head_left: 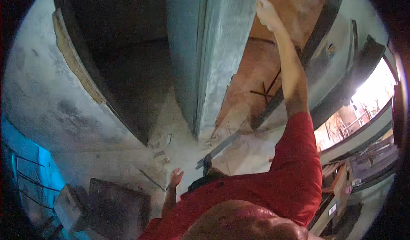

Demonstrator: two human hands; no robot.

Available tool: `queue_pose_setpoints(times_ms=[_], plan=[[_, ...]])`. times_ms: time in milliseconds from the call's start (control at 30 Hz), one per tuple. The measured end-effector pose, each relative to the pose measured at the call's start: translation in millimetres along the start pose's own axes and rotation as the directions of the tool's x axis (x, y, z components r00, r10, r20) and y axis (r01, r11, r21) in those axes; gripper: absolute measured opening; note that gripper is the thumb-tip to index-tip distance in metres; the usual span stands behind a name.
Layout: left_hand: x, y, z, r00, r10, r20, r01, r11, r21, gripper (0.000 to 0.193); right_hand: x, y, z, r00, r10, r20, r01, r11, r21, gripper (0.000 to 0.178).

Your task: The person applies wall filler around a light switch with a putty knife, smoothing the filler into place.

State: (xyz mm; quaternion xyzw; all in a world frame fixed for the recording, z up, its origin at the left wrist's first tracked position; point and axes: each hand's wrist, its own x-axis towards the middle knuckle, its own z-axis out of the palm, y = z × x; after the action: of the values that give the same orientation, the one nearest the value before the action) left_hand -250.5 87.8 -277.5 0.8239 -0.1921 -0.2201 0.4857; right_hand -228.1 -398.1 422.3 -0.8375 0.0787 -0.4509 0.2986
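The grey pillar [226,52] stands at twelve o'clock; at one, the right hand [267,17] reaches its edge, seemingly working the surface, though I cannot tell what its fingers grip. The next stroke calls for steady pressure. At seven, the left hand [175,178] hangs released.

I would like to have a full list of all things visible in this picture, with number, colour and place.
pillar: one, blue-grey, upper centre
dark opening: one, black, left of pillar
surface: one, reddish-brown, right of pillar
wall: one, pale grey, left
bright opening: one, white, right
floor: one, grey, centre
strip: one, dark grey, on floor
panel: one, dark brown, lower left
clutter: several, mixed, lower right
shirt: one, red, lower centre
left hand: one, bare, lower centre
right hand: one, bare, by pillar's top, grip unclear
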Motion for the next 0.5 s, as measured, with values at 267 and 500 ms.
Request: queue_pose_setpoints(times_ms=[267, 500], plan=[[-17.4, -35.2, 10.1, 0.999, -0.037, -0.009, 0.036, 0.994, -0.104, 0.042, -15.7, -4.5, -2.4, 0.999, 0.036, 0.031, -0.039, 0.994, 0.1, 0.055], [34.5, -77.4, 23.7, 0.852, 0.504, 0.14, -0.51, 0.74, 0.439, 0.043, 44.9, 20.6, -88.6, 0.992, 0.075, 0.106, -0.088, 0.987, 0.131, 0.053]])
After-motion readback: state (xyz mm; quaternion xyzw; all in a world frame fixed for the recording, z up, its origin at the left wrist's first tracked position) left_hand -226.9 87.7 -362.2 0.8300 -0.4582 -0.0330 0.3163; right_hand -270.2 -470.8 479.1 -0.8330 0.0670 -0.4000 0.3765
